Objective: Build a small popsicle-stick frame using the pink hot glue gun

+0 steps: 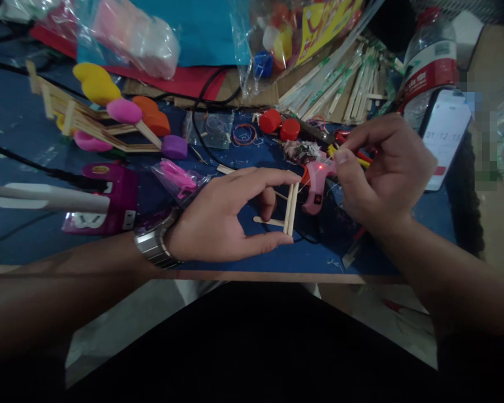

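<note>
My left hand (231, 215), with a metal watch (153, 243) on its wrist, pinches a small frame of wooden craft sticks (292, 208) between thumb and fingers, upright on the blue tabletop (21, 117). My right hand (382, 168) is closed around the pink hot glue gun (317, 184), whose red light glows, just right of the sticks. The gun's nozzle points left toward the top of the stick frame.
A stick structure with coloured foam pieces (109, 117) lies at back left. Red bottle caps (279, 124), rubber bands (244, 134), a pile of wooden sticks (344, 84), a water bottle (428, 61), a phone (445, 134), a purple power strip (105, 201) and plastic bags surround the hands.
</note>
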Demonstrator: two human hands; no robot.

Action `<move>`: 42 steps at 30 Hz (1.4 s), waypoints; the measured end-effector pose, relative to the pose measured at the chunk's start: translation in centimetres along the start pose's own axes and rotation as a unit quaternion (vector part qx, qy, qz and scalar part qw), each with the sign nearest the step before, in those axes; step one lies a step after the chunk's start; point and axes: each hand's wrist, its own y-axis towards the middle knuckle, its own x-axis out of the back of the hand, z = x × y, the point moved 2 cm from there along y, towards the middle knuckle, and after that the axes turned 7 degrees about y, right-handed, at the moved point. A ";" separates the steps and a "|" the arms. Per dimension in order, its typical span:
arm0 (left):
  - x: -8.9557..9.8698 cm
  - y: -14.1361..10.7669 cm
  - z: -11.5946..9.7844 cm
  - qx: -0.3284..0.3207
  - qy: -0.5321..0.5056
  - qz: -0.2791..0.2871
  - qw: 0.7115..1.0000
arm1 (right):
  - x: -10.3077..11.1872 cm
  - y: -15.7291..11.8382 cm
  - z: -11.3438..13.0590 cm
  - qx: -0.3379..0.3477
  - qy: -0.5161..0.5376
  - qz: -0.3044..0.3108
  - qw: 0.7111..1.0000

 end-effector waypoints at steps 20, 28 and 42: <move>0.0 0.1 0.0 -0.010 -0.003 -0.005 1.000 | 0.0 0.3 -0.9 -0.015 0.003 -0.040 0.999; 0.0 0.3 0.1 -0.014 -0.015 -0.004 1.000 | 0.1 0.3 -1.2 -0.014 0.004 -0.041 0.999; -0.2 0.2 0.1 -0.008 -0.015 -0.003 1.000 | -0.1 0.4 -0.6 -0.033 0.013 -0.051 0.998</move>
